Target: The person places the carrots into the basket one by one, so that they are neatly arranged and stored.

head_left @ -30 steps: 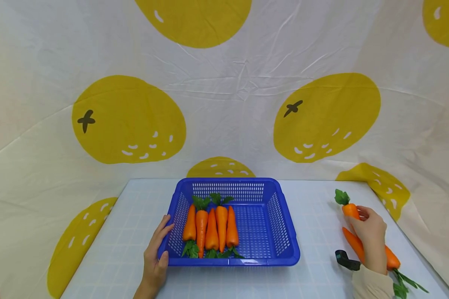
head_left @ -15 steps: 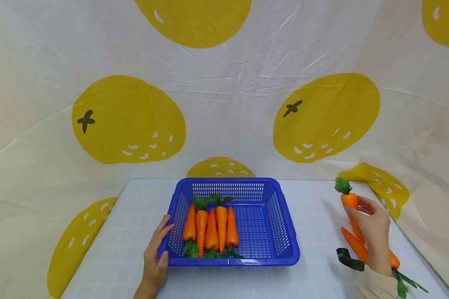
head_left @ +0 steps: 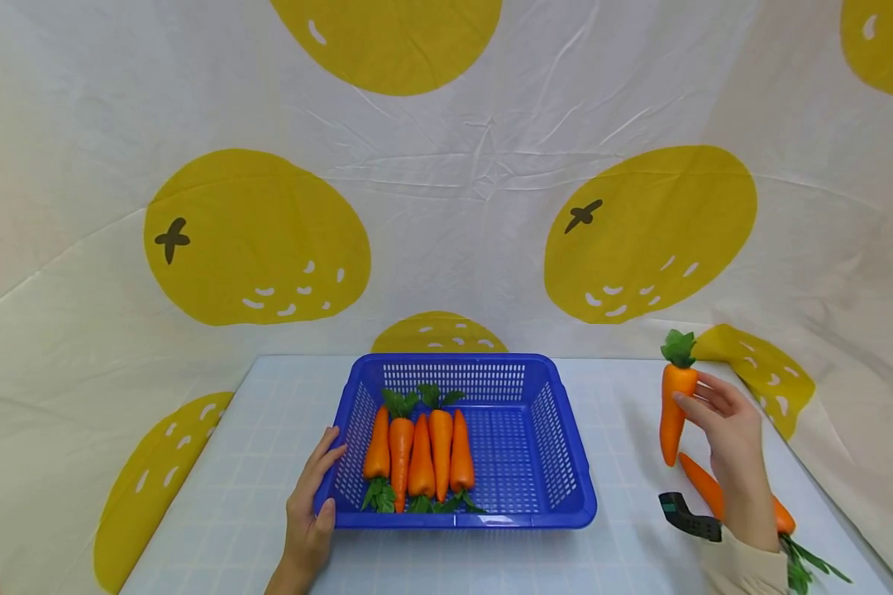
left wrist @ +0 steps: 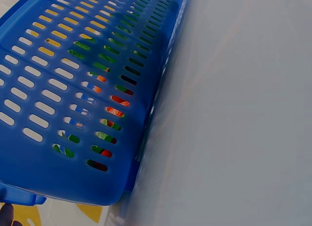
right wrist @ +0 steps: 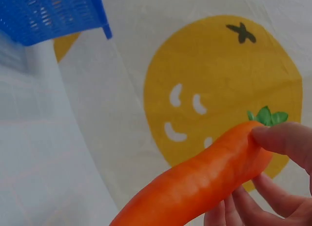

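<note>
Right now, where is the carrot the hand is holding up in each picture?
Head view: the lifted carrot is at the right, gripped by the right hand, leaves up, off the table.
Left wrist view: not in it; only the blue basket shows.
Right wrist view: it fills the bottom middle, fingers around its leafy end.
Shared landmark: the blue basket, top left in the right wrist view.

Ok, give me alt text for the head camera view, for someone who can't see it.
A person's right hand holds an orange plastic carrot with green leaves upright above a pale tiled table, while the left hand rests on the rim of a blue perforated plastic basket containing five carrots. Another carrot lies on the table behind the right hand.
</note>
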### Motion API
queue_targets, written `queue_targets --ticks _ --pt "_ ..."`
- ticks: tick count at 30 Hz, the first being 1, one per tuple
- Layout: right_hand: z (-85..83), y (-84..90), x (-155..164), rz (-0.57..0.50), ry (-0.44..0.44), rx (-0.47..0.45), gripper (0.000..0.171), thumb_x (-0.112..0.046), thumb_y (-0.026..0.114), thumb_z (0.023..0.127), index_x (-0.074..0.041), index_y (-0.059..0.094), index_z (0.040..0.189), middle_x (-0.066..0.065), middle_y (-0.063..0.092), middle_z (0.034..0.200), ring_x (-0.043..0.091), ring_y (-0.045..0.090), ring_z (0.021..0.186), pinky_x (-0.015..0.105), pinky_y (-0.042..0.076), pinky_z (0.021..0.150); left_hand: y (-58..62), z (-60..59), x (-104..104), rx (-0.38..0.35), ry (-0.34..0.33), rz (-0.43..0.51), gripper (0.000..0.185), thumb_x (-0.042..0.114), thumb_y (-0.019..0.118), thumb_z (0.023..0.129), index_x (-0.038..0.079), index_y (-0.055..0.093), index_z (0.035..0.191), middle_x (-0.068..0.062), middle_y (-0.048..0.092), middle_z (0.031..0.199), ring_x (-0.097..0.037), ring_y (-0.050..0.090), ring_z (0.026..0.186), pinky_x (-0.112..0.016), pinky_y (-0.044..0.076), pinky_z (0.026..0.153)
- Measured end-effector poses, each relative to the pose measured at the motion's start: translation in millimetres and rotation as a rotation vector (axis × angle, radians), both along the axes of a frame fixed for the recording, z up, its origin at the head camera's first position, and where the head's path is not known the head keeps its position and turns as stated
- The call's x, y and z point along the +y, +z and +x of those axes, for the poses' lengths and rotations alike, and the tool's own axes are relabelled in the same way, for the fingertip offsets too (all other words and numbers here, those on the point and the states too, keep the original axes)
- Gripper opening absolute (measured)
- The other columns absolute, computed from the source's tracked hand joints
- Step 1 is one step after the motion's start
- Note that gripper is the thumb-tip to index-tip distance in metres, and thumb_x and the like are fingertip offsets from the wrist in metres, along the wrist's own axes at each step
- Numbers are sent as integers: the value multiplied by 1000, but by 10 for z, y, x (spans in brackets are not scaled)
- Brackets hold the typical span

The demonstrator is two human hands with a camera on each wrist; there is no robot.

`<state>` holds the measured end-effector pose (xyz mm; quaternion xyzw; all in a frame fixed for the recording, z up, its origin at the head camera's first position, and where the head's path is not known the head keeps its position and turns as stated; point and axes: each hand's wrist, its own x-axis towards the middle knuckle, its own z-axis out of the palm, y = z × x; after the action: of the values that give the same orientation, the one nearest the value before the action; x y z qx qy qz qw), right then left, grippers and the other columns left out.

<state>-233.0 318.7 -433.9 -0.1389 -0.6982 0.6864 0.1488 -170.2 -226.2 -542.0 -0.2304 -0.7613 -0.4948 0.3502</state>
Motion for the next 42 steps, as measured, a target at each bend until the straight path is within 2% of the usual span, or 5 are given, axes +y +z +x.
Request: queue_targets --ticks 7,14,25,30,42 --pt "14 81 -130 -136 154 108 43 -20 72 91 -19 56 131 -10 65 105 4 62 93 16 55 75 -12 -8 3 10 -6 2 46 12 44 94 -3 54 136 -24 42 150 -32 33 144 -22 28 114" --pt "30 167 -264 -227 275 118 31 -17 64 96 -21 56 126 -11 68 106 6 63 94 20 56 77 -3 -3 11 9 -4 2 46 13 44 94 -3 54 137 -24 42 150 -32 33 145 -22 28 113" --pt "45 242 -589 -198 399 148 27 -18 54 101 -18 53 129 -4 60 116 10 61 101 24 55 85 14 -4 16 16 -13 8 46 13 43 94 -4 54 136 -26 42 149 -32 33 144 -22 29 113" --pt "77 306 -709 -260 430 190 24 -15 52 102 -17 55 126 -1 59 118 12 62 101 26 55 86 23 -5 14 11 -11 7 46 13 43 95 -3 54 136 -25 42 150 -33 33 144 -22 28 114" --pt "12 652 -1062 -271 586 199 26 -15 48 103 -12 49 129 3 60 117 15 63 99 30 56 86 22 10 4 3 -4 2 46 12 44 94 -3 54 136 -24 42 150 -32 33 145 -21 28 113"
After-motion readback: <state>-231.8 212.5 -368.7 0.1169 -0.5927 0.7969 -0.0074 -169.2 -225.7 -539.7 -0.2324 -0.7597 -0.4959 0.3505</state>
